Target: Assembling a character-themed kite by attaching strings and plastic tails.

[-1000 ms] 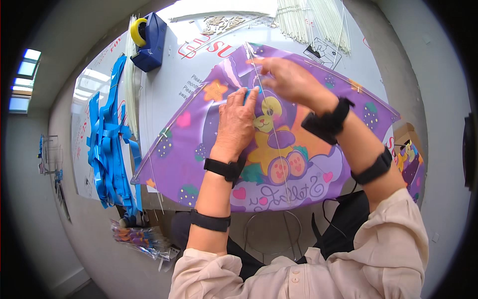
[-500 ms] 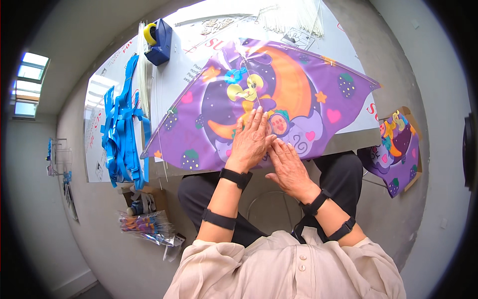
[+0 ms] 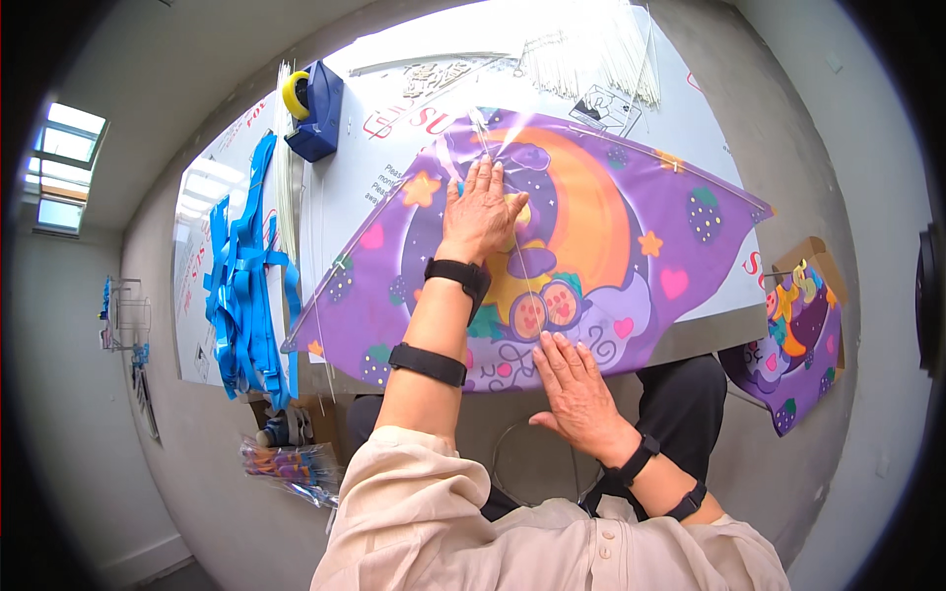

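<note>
A purple kite (image 3: pixel 591 236) printed with an orange moon, stars and hearts lies spread over the table, thin rods along its two upper edges. A thin rod (image 3: pixel 527 264) also runs down its middle. My left hand (image 3: pixel 478 212) rests flat near the kite's top, fingers stretched along the middle rod and covering part of the printed animal. Lower down, my right hand (image 3: pixel 579 394) touches the kite's near edge with its fingertips at the rod's lower part, thumb apart. Neither hand grips anything.
Blue ribbon strips (image 3: pixel 246 286) hang over the table's left side. Beside them stand a tape dispenser (image 3: pixel 315 113) and a bundle of white rods (image 3: pixel 286 177). More rods (image 3: pixel 591 64) lie at the back. A box with another kite (image 3: pixel 788 345) is at right; plastic-wrapped packs (image 3: pixel 289 465) sit below left.
My left hand has slid up and away along the middle of the kite. My right hand stays by the near edge, now apart from the left. The view has shifted slightly.
</note>
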